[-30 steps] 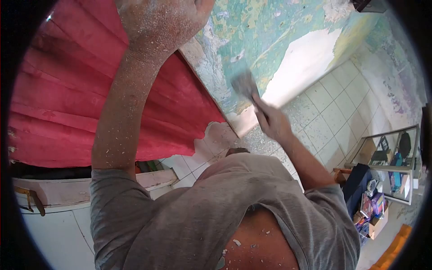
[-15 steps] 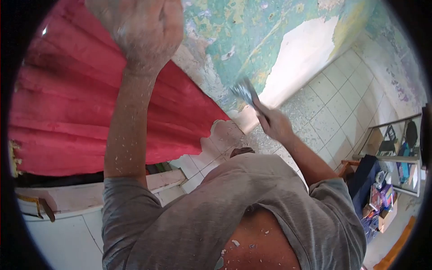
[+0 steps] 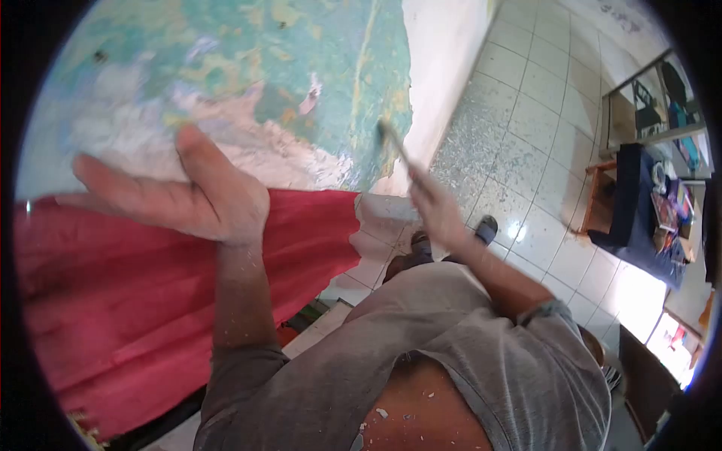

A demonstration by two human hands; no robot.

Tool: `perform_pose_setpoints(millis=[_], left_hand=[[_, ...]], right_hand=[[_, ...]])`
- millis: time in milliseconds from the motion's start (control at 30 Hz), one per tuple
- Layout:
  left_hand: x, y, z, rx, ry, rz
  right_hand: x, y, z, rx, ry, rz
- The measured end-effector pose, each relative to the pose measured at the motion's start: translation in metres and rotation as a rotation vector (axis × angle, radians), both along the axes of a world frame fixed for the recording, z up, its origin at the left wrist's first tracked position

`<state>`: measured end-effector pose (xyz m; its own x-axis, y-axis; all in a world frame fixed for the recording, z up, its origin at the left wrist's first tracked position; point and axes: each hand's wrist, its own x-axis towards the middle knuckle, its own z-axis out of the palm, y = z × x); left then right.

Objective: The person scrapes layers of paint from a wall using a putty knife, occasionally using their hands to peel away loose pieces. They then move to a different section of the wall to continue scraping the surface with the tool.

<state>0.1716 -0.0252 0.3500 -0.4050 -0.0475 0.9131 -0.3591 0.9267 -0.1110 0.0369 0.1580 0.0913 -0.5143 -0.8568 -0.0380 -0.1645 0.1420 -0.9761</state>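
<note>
Spread and empty, my left hand is raised at the upper edge of the red curtain, overlapping the wall's peeled patch in this view. Flecks of pale debris dot its forearm. My right hand grips a paint scraper by the handle, and the motion-blurred blade points up at the wall. Behind that blade, the wall shows flaking green and yellow paint. A bare white strip runs down beside the painted area, close to the scraper.
Paint chips litter the tiled floor along the wall's foot. My sandalled foot stands below my right arm. At the right are a glass-doored cabinet and a dark cloth-covered piece of furniture with boxes and small items.
My view has swung, bringing more wall in at the left. My left hand has come lower in view with fingers spread. My right hand still grips the scraper, its blade turned more edge-on.
</note>
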Motion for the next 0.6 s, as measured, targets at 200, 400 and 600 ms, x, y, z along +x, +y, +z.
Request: perform_pose_setpoints(millis=[200,400,600], left_hand=[[-0.003,0.001,-0.035,0.189,0.009,-0.206],[-0.012,0.008,-0.022,-0.082,-0.1,-0.204],[-0.04,0.035,-0.068,0.524,-0.182,-0.4]], right_hand=[[-0.042,-0.052,0.017,-0.002,-0.341,-0.161],[0.027,-0.016,-0.009,-0.171,-0.083,-0.127],[-0.045,-0.048,0.005,-0.058,-0.394,-0.135]])
